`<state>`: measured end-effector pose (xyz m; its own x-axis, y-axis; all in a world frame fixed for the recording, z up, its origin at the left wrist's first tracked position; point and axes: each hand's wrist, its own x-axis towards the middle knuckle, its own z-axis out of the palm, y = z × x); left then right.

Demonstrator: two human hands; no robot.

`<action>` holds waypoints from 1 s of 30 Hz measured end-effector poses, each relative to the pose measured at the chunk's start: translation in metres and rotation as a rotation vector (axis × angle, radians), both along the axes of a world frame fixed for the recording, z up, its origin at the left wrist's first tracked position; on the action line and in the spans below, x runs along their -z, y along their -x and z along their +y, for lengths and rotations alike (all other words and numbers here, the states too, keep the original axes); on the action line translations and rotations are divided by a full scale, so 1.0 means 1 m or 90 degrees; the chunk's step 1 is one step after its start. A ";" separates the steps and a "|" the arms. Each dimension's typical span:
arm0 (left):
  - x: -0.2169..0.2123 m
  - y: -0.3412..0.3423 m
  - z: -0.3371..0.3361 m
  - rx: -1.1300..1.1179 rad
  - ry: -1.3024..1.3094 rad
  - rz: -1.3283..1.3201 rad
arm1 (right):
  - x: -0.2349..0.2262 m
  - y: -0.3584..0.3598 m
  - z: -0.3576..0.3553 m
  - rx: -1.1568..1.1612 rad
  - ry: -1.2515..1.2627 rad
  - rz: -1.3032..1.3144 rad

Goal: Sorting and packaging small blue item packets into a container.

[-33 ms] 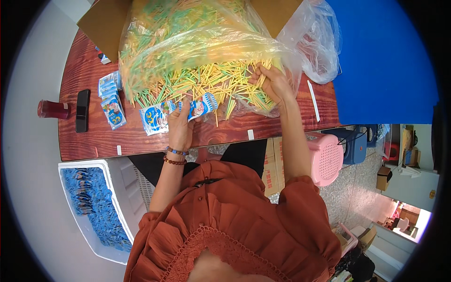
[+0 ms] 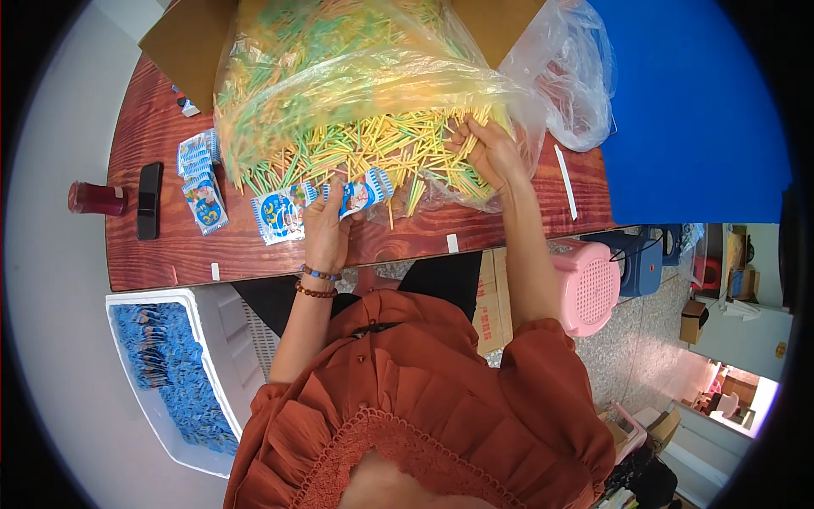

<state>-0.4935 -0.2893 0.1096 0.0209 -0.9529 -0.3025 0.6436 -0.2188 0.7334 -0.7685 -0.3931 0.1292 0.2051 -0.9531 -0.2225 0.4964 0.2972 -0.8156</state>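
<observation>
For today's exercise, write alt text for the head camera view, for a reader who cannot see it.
Seen from above, a person's left hand holds small blue-and-white packets while the right hand reaches into a heap of yellow and green sticks spilling from a clear plastic bag on a reddish wooden table. More packets lie to the left.

Glossy, crinkled clear plastic on the big bag [image 2: 365,68], catching the light. Inside, thin yellow and green sticks [image 2: 381,148], smooth and matt. Small packets [image 2: 280,212] look like shiny printed foil. The worktop [image 2: 170,246] is reddish wood, grained and polished. Matt brown cardboard box flap [image 2: 182,42], white plastic crate [image 2: 212,331], soft rust-coloured cloth blouse [image 2: 424,399].
</observation>
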 end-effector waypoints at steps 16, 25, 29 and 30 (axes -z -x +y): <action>-0.009 0.011 0.000 -0.015 -0.041 0.046 | 0.016 -0.037 0.038 0.196 0.257 0.283; -0.019 0.017 -0.003 0.005 -0.015 0.052 | -0.058 -0.134 0.079 0.218 0.378 -0.142; -0.024 0.015 -0.002 0.003 -0.014 0.067 | -0.056 -0.144 0.084 0.228 0.383 -0.087; -0.024 0.014 -0.003 -0.001 -0.014 0.067 | -0.057 -0.145 0.085 0.224 0.383 -0.088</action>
